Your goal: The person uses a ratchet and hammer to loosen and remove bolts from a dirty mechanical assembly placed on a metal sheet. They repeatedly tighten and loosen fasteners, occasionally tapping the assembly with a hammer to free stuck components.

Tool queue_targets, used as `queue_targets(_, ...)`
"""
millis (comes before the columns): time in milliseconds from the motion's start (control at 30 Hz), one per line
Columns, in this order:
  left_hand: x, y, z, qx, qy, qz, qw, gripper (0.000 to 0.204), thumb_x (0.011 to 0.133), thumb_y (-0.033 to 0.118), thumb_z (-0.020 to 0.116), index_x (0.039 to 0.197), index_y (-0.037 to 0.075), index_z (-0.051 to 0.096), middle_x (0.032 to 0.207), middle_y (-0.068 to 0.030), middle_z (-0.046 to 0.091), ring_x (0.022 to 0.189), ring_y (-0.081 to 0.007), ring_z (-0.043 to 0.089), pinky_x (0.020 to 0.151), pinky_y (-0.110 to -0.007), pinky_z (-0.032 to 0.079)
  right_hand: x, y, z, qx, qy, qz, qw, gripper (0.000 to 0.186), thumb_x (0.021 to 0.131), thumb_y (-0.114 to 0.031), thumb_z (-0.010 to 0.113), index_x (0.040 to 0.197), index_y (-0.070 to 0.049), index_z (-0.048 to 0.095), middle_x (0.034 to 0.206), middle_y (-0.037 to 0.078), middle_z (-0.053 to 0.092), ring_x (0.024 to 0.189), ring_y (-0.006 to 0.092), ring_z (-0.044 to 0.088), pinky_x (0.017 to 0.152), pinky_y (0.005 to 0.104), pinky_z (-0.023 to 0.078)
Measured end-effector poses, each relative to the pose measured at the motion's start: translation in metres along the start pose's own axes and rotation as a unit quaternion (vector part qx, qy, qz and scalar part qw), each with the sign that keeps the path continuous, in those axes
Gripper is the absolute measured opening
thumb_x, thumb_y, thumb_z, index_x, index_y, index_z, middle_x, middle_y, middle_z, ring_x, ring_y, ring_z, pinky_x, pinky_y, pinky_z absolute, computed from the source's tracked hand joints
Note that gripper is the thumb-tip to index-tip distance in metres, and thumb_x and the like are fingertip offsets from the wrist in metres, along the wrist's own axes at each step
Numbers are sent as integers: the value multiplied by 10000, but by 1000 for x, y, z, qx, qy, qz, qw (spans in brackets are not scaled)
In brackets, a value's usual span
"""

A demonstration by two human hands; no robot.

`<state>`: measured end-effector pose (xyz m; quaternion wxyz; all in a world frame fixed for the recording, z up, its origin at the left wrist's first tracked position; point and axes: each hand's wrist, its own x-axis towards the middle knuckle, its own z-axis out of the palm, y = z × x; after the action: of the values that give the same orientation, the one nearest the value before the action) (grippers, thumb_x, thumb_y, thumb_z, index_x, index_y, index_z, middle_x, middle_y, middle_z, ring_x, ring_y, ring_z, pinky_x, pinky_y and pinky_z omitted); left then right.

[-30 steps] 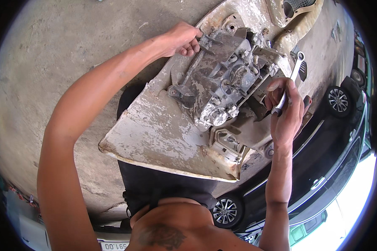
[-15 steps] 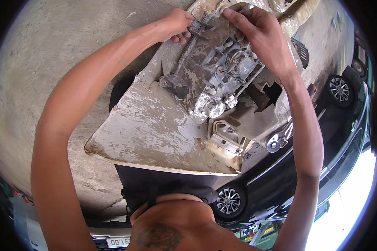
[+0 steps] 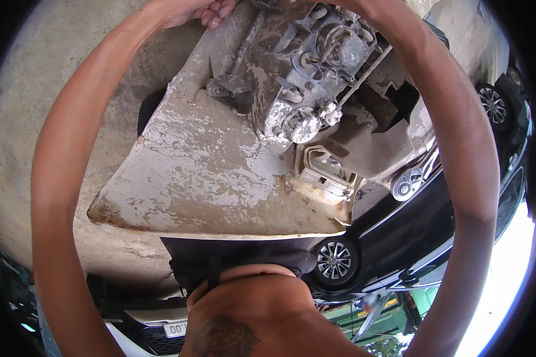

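- The left hand curls its fingers over the top edge of the worn white table.
- The right hand is out of view past the top rim; its grip cannot be told.
- The grey metal machine part rests on the table between both forearms.
- A white plate-shaped label sits at the lower edge.

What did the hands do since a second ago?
The right hand let go of the small tool it held beside the metal part and went up to the part's top, now out of the picture. The left hand stayed at the part's upper left edge. The dirty panel lies as before.
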<state>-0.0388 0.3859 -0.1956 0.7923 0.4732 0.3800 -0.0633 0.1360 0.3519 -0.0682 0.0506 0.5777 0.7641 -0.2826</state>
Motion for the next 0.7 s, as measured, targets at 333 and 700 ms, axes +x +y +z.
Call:
queue_targets(333, -7, -13, -17, -57, -97, -51, 992, 179, 1052, 181, 539, 1017, 35, 636, 714, -110, 647, 532, -190, 615, 477, -313, 519, 36, -10, 46, -239, -57, -149, 958, 186, 874, -180, 665, 913, -36, 776, 892, 156, 766, 845, 305, 763, 725, 408, 595)
queue_targets(700, -40, -29, -6, 5, 6, 20, 1000, 361, 1079, 327, 486, 1305, 74, 610, 915, -61, 681, 721, -165, 636, 599, -318, 519, -17, -26, 67, -300, 107, -230, 920, 158, 861, -200, 631, 821, -132, 768, 807, 51, 722, 781, 200, 701, 622, 357, 542)
